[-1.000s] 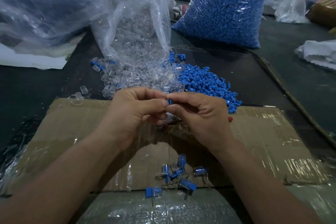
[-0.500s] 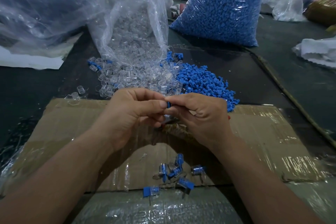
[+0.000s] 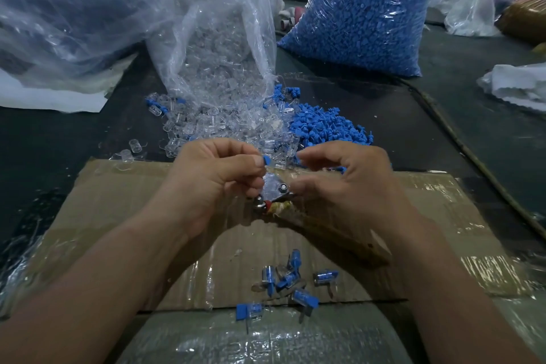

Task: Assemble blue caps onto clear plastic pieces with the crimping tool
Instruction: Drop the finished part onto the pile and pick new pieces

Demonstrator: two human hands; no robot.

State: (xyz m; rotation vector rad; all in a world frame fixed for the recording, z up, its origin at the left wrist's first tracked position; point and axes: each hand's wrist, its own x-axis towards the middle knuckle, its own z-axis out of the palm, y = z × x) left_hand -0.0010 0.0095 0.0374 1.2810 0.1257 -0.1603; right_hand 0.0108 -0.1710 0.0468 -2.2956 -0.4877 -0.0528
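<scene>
My left hand (image 3: pixel 218 180) pinches a clear piece with a blue cap (image 3: pixel 266 160) between thumb and forefinger, just above the metal head of the crimping tool (image 3: pixel 276 190). The tool lies on the cardboard (image 3: pixel 118 201), and its tape-wrapped handle (image 3: pixel 339 239) runs toward the lower right. My right hand (image 3: pixel 345 183) hovers right of the tool head with loosely curled fingers, thumb close to the metal, holding nothing that I can see. Several assembled capped pieces (image 3: pixel 289 278) lie on the cardboard near me.
Loose clear pieces (image 3: pixel 224 124) spill from an open plastic bag (image 3: pixel 218 47) behind the hands, beside a heap of blue caps (image 3: pixel 325 127). A full bag of blue caps (image 3: pixel 360 15) stands at the back right, a large bag (image 3: pixel 74 9) at the back left, white cloth (image 3: pixel 520 86) far right.
Both hands pinched the piece together before. My right hand has let go and drawn away to the right, uncovering the tool head. My left hand keeps the capped piece.
</scene>
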